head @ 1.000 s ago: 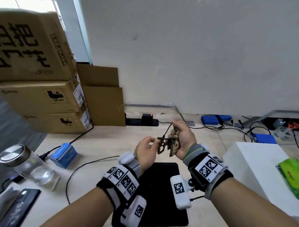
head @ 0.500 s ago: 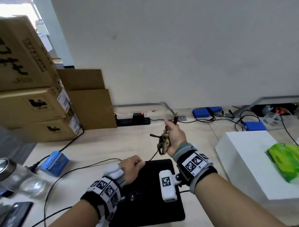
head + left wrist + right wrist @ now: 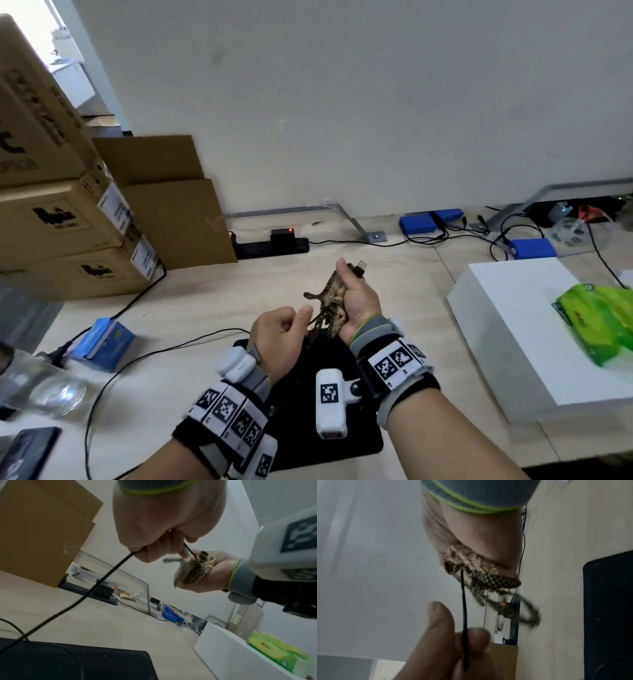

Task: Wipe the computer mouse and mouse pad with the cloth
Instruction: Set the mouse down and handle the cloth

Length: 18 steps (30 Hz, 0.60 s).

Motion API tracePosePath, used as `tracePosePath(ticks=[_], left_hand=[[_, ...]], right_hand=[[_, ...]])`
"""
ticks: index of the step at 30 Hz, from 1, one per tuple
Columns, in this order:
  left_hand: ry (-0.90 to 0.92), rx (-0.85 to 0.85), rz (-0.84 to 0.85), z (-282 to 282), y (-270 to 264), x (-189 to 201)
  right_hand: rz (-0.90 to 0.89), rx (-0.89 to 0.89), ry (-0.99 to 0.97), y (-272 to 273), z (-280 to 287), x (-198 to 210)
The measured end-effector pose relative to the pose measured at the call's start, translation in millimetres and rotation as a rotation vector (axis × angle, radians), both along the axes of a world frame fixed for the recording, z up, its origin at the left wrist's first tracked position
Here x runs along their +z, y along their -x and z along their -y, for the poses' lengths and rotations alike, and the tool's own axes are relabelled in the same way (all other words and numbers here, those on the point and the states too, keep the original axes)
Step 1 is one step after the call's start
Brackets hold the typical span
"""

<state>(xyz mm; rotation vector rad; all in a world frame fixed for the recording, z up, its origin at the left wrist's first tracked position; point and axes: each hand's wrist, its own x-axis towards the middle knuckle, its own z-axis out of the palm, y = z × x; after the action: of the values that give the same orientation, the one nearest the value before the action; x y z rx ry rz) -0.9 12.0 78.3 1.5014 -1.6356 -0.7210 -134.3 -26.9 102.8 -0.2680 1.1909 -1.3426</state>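
My right hand (image 3: 356, 301) is raised above the tabletop (image 3: 191, 308), fingers wrapped round the checkered cloth (image 3: 330, 303), which is bunched against my palm; a loose end dangles out. A USB plug (image 3: 359, 267) sticks out the top of that fist. My left hand (image 3: 277, 337), just beside it, pinches the black cable (image 3: 102, 577) between thumb and fingers; the cable runs into the cloth. The black mouse pad (image 3: 346, 442) lies flat on the tabletop under both wrists. Mouse body: can't make it out in any view. White box (image 3: 534, 329) with a green pack (image 3: 603, 325) sits to the right.
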Motion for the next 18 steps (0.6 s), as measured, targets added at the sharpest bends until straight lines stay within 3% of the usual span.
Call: tracePosePath(ticks=[4, 7, 11, 12, 16, 18], left_hand=[[-0.039, -0.061, 0.049, -2, -13, -11], [-0.167, -0.110, 0.161, -1, -15, -4], [-0.572, -0.185, -0.369, -1, -2, 18], [-0.595, -0.180, -0.414, 0, 0, 19], [-0.446, -0.130, -0.397, -1, -1, 10], [-0.355, -0.068, -0.370, -1, -3, 2]], right_hand=[[-0.117, -0.007, -0.030, 3, -7, -1], [-0.172, -0.009, 0.001, -3, -13, -5], [-0.229, 0.154, 0.108, -16, -26, -11], [-0.240, 0.188, 0.124, -19, -29, -14], [-0.200, 0.216, 0.103, -23, -35, -18], [-0.019, 0.231, 0.056, -21, -35, -23]])
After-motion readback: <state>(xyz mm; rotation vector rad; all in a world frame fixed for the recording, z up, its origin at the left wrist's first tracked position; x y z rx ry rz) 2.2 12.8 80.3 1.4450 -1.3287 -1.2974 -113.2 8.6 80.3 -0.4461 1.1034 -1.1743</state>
